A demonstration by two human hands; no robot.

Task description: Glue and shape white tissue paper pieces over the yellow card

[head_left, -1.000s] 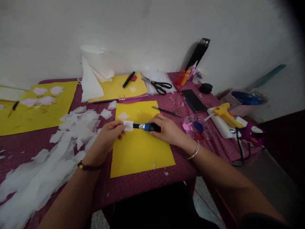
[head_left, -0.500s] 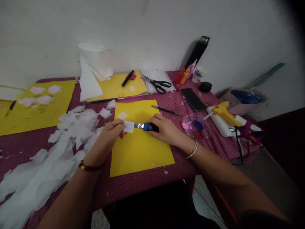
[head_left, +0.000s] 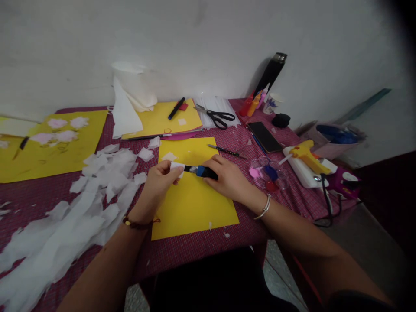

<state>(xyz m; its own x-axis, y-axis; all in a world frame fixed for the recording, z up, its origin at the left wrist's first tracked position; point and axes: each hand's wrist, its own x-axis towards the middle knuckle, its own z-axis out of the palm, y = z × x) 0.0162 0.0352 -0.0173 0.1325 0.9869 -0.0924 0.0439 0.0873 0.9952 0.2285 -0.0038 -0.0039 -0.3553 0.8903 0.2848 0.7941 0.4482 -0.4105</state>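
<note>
My right hand (head_left: 225, 177) is closed around the blue and black handle of a paintbrush (head_left: 201, 171) with a metal collar. My left hand (head_left: 159, 184) pinches a small white piece of tissue paper (head_left: 177, 166) wrapped over the brush's tip. Both hands hover over a yellow sheet of paper (head_left: 195, 203) lying on the red checked tablecloth (head_left: 195, 247). A small pale square (head_left: 169, 156) rests on the sheet's far left corner.
Torn white tissue (head_left: 81, 203) is heaped at the left. Another yellow sheet with pink tissue blossoms (head_left: 55, 143) lies far left. Scissors (head_left: 217, 116), a pencil (head_left: 227, 151), a phone (head_left: 264, 136), a paint palette (head_left: 268, 171), paint bottles (head_left: 251, 104) and a yellow glue gun (head_left: 307, 156) sit behind and right.
My left hand has slid right along the brush, so the tissue now covers more of the tip and lies closer to my right hand. The right hand has hardly moved.
</note>
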